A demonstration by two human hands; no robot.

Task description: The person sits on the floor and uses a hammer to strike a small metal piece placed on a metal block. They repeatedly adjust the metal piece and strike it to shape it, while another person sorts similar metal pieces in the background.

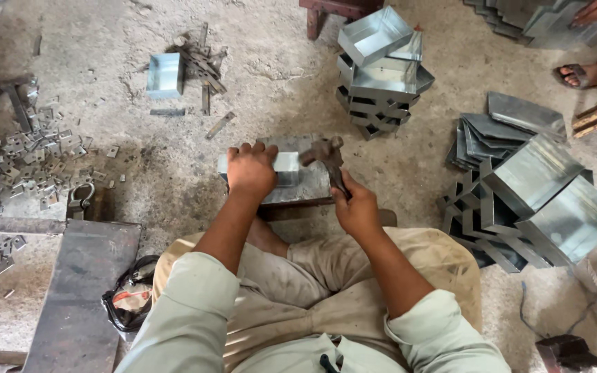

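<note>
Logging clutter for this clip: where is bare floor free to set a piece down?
Bare concrete lies between the single metal box and the stacked boxes, beyond the left hand and hammer. Crowded: small brackets far left, folded sheet pieces on the right.

1. You worked in soft, even daylight; shadows stayed faint on the concrete floor [174, 173].
2. Glare flashed off the sheet-metal trays [381, 62].
3. Your hammer head [323, 150] blurred; the edges bowed slightly.
</note>
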